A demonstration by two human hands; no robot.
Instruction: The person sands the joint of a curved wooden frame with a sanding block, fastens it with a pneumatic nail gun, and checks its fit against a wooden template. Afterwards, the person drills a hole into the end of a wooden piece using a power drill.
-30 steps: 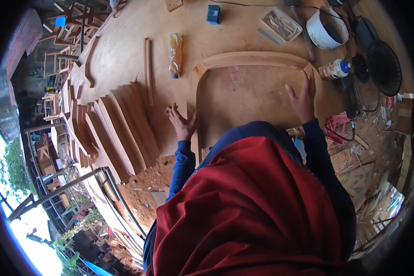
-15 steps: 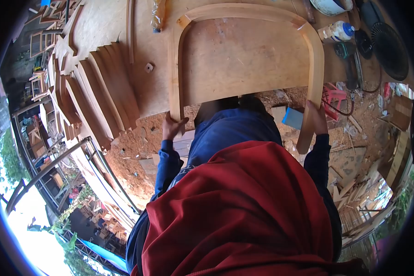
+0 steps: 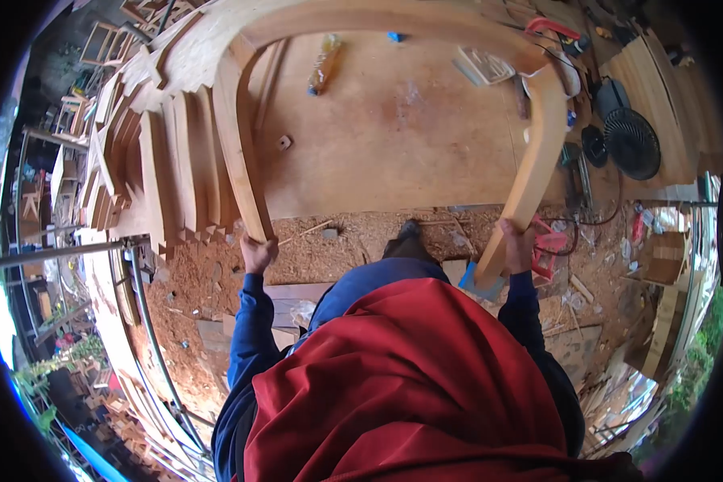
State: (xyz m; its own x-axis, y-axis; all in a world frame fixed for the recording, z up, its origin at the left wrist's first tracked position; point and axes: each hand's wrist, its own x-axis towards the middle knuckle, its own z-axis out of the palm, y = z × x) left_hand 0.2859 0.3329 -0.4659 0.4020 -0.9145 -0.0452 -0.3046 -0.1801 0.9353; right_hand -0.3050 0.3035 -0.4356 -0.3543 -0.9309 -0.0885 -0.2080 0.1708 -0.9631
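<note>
A large U-shaped wooden frame (image 3: 545, 132) arches above the workbench (image 3: 394, 153), its two legs pointing toward my body. My left hand (image 3: 259, 253) is closed round the end of the left leg. Near the lower part of the right leg, my right hand (image 3: 520, 245) grips the wood, and the leg's end sticks out past it. The curved top of the frame is raised and hides part of what lies behind it.
Curved wooden pieces (image 3: 159, 173) are stacked at the bench's left. A bottle (image 3: 324, 66), a small wooden block (image 3: 284, 143), a tray of sticks (image 3: 487, 67) and a black round grille (image 3: 631, 144) lie on the bench. A red plastic stool (image 3: 548, 247) stands below its edge.
Both hands, first open over the bench, have closed on the frame's legs. The frame has come up off the bench, and the view has shifted.
</note>
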